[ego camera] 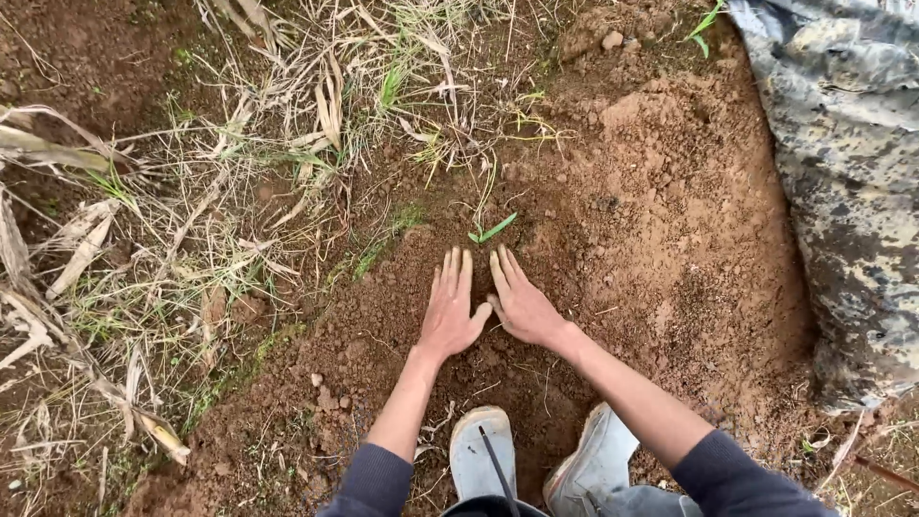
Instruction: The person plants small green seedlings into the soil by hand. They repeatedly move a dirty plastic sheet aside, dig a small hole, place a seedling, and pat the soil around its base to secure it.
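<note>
Brown loose soil (613, 239), left hand (450, 311), right hand (522, 306) pressed flat, camouflage tarp (847, 172) right

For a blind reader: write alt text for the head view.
Left hand and right hand press flat, side by side, on loose brown soil, just below a small green sprout. Dry grass lies to the left, a camouflage sheet to the right, pale boots below.

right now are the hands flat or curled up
Flat. The left hand and right hand lie palm down, side by side on the loose brown soil, fingers stretched out and holding nothing.
</note>
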